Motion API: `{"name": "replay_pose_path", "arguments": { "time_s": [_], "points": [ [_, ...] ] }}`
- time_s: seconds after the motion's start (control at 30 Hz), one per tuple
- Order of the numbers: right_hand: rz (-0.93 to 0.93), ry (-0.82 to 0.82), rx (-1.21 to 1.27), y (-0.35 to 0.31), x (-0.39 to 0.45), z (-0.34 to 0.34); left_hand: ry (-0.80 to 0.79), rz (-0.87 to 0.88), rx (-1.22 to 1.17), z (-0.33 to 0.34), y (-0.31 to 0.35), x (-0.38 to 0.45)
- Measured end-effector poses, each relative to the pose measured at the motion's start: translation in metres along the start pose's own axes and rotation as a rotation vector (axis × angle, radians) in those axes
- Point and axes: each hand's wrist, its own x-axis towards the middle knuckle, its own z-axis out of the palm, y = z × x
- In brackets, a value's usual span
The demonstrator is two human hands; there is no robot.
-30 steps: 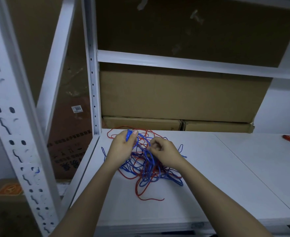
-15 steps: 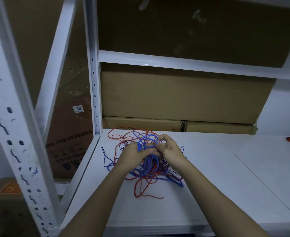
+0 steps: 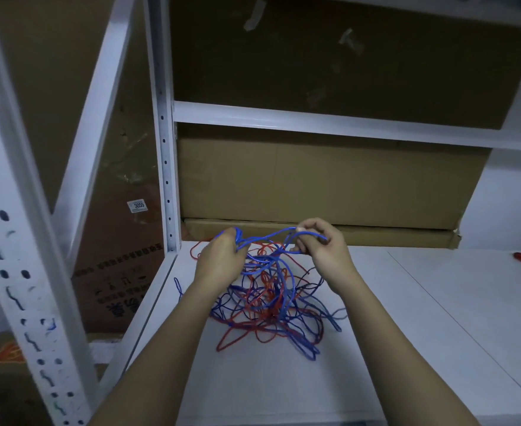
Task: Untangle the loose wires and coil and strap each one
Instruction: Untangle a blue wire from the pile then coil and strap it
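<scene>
Blue wire (image 3: 265, 236) runs between both hands, lifted above the red-and-blue tangle (image 3: 271, 305) that sits on the white shelf (image 3: 406, 318). Left hand (image 3: 219, 259) has its fingers curled round a bunch of loops, and the right hand (image 3: 323, 247) pinches the strand near its fingertips.

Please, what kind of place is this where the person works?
Probably a storeroom or warehouse: white metal shelving with slotted uprights, large cardboard boxes stacked behind, and one box bearing a numbered label.
</scene>
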Motion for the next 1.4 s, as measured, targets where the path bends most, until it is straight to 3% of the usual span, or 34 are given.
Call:
{"name": "replay_pose_path", "arguments": {
  "time_s": [0.07, 0.2, 0.37, 0.5, 0.63, 0.83, 0.97, 1.07, 1.17, 1.23, 1.3, 1.4],
  "points": [
    [0.057, -0.025, 0.02, 0.002, -0.001, 0.0, -0.033, 0.007, -0.006, -0.001, 0.001, 0.003],
    [0.174, -0.299, 0.025, 0.006, -0.015, -0.002, -0.082, -0.04, -0.047, -0.002, -0.008, 0.003],
    [0.125, -0.453, -0.174, -0.004, -0.024, -0.006, -0.097, -0.069, -0.082, 0.003, -0.012, -0.001],
    [0.184, -0.68, -0.159, -0.014, -0.023, -0.008, -0.074, -0.06, -0.075, 0.004, -0.019, -0.003],
    [0.097, -0.556, -0.293, -0.016, -0.022, 0.007, -0.062, -0.056, -0.059, 0.002, -0.021, -0.005],
    [-0.068, -0.566, -0.492, -0.001, -0.024, 0.034, -0.06, -0.017, -0.019, -0.001, -0.022, -0.007],
    [-0.209, -0.297, -0.532, 0.015, -0.022, 0.032, -0.074, -0.008, -0.022, -0.009, -0.025, -0.011],
    [-0.364, -0.061, -0.633, 0.025, -0.025, 0.035, -0.211, 0.037, -0.089, -0.01, -0.023, -0.018],
    [-0.581, 0.04, -0.636, 0.021, -0.02, 0.039, -0.252, 0.036, -0.129, -0.008, -0.02, -0.021],
    [-0.54, 0.009, -0.566, 0.013, -0.013, 0.039, -0.188, -0.001, -0.119, -0.009, -0.018, -0.018],
    [-0.311, -0.085, -0.483, 0.005, -0.008, 0.041, -0.104, -0.05, -0.076, -0.008, -0.019, -0.014],
    [0.044, -0.181, -0.121, -0.001, -0.004, 0.046, -0.048, -0.099, -0.03, -0.004, -0.023, -0.009]
  ]
}}
